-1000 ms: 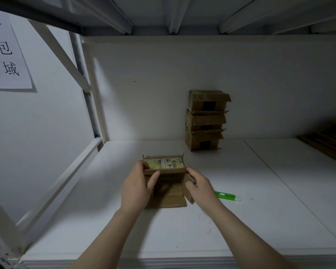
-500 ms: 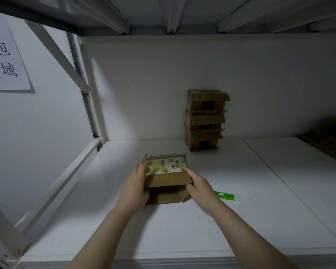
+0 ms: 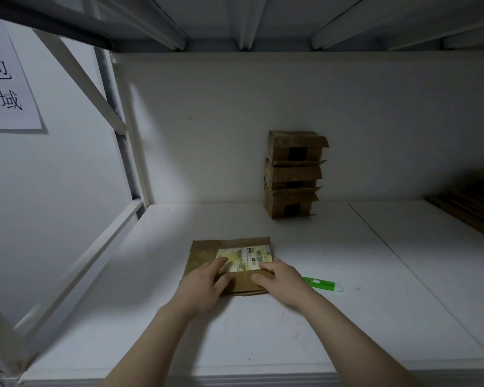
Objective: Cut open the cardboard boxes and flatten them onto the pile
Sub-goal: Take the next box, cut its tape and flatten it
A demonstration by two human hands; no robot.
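One white shelf board (image 3: 347, 317) carries everything, closed in by a white back wall and a frame on the left. A paper sign (image 3: 3, 79) with printed characters is on the left wall.

- Flattened cardboard pile (image 3: 470, 202): far right edge of the shelf, dim, partly out of view.
- Stack of three boxes (image 3: 294, 174): against the back wall, right of centre, upright, flaps loose.
- Flattened box (image 3: 204, 255): lies flat near the middle of the shelf, well apart from the stack, with a yellow shipping label (image 3: 246, 258) on top.
- Left hand (image 3: 201, 289): fingers spread and fairly straight, pressing on the box's near left part.
- Right hand (image 3: 282, 283): fingers laid out, pressing on its near right corner.
- Green cutter (image 3: 323, 284): lying on the shelf just right of the right hand, untouched.
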